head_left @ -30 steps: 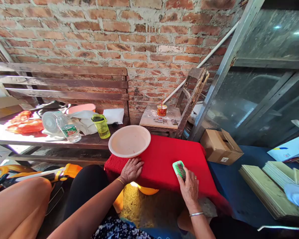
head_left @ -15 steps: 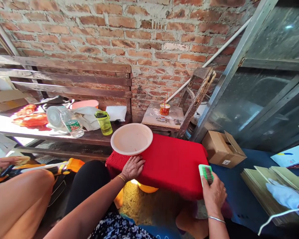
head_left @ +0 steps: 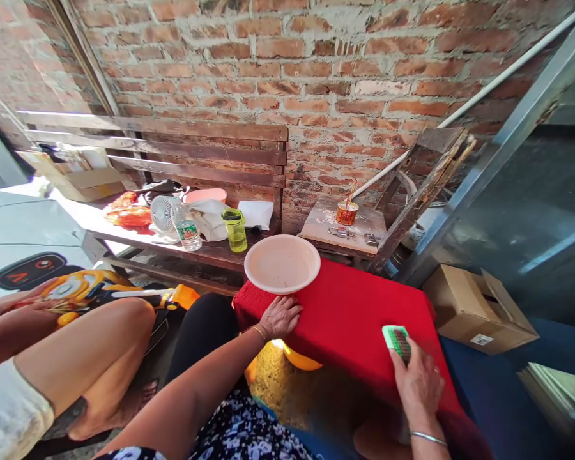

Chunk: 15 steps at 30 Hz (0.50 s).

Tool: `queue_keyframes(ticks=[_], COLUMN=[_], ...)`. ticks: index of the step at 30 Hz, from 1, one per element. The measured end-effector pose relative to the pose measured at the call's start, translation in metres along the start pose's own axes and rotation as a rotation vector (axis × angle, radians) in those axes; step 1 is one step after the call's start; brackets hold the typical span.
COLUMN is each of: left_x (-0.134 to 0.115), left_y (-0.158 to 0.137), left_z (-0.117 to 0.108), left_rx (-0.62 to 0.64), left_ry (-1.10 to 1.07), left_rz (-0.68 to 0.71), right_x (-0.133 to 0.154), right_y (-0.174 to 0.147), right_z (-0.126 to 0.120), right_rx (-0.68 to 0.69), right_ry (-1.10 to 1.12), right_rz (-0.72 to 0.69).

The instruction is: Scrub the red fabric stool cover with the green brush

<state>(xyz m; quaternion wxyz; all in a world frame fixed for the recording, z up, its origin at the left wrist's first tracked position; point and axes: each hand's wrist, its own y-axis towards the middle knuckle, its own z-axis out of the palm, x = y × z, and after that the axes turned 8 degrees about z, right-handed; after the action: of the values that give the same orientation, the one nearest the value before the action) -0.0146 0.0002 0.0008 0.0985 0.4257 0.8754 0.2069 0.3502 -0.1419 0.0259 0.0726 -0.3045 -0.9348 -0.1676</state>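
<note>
A red cloth (head_left: pixel 349 313) covers a low table in front of me. My left hand (head_left: pixel 280 316) lies flat on the cloth near its front edge, fingers stretched out, just in front of a pale plastic basin (head_left: pixel 282 287). On the right, my right hand (head_left: pixel 419 377) grips a green and white scrub brush (head_left: pixel 397 342) over the cloth's right part. Dark bristles show on the brush. Whether they touch the cloth I cannot tell.
On the wooden bench (head_left: pixel 211 252) stand a green bottle (head_left: pixel 236 233), a water bottle (head_left: pixel 188 235) and a small fan (head_left: pixel 161 214). A chair (head_left: pixel 311 223) holds a cup (head_left: pixel 347 214) and padlocks. A cardboard box (head_left: pixel 474 313) sits right. Another person's leg (head_left: pixel 91 345) is at left.
My view has swung left, so the surroundings appear farther right. My right hand has moved the brush leftward over the cloth, away from its right edge. My left hand stays by the basin.
</note>
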Motion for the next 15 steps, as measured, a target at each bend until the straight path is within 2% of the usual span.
queue_keyframes(ticks=[2,4,15], left_x=[-0.001,-0.001,-0.001], left_y=[0.001,0.002,0.002], left_z=[-0.004,-0.006,-0.003], left_rx=[0.015,0.024,-0.002], left_ry=[0.001,-0.005,-0.01], left_rz=[0.001,0.007,0.029], right_x=[-0.014,-0.02,-0.013], right_y=[0.008,0.011,0.011], right_z=[-0.011,-0.018,-0.024], right_rx=[0.034,0.069,0.13], right_ry=[-0.031,-0.03,-0.058], right_rz=[0.177,0.275,0.297])
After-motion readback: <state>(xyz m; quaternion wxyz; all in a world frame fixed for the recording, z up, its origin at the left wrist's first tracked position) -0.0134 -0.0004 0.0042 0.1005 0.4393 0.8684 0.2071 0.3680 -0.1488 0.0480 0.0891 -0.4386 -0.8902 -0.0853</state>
